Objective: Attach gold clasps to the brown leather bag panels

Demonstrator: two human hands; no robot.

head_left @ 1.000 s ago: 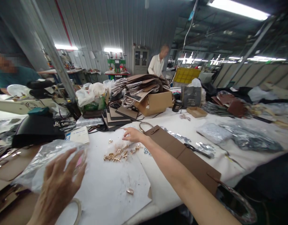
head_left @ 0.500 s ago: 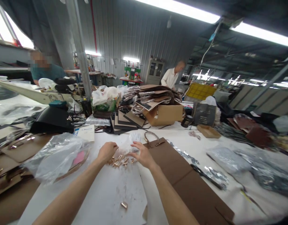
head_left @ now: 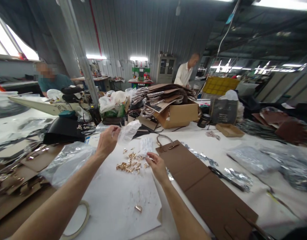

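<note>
My left hand pinches a crumpled clear plastic bag and holds it up above the table. Below it, a loose pile of small gold metal fittings lies on a white sheet. Just right of the pile is my right hand, its fingers slightly curled and apart with nothing visible in them. Beyond its fingertips lies another small clear bag. One gold cylinder-like fitting sits alone nearer to me on the sheet.
On the right lies a long brown bag panel with a handle, beside a black-handled tool and silver parts. A tape roll is at lower left. Behind stands a cardboard box with stacked panels; two people work farther back.
My left hand has risen away from the pile, lifting the plastic bag off the gold fittings. My right hand stays close to the pile. The tape roll has come into view.
</note>
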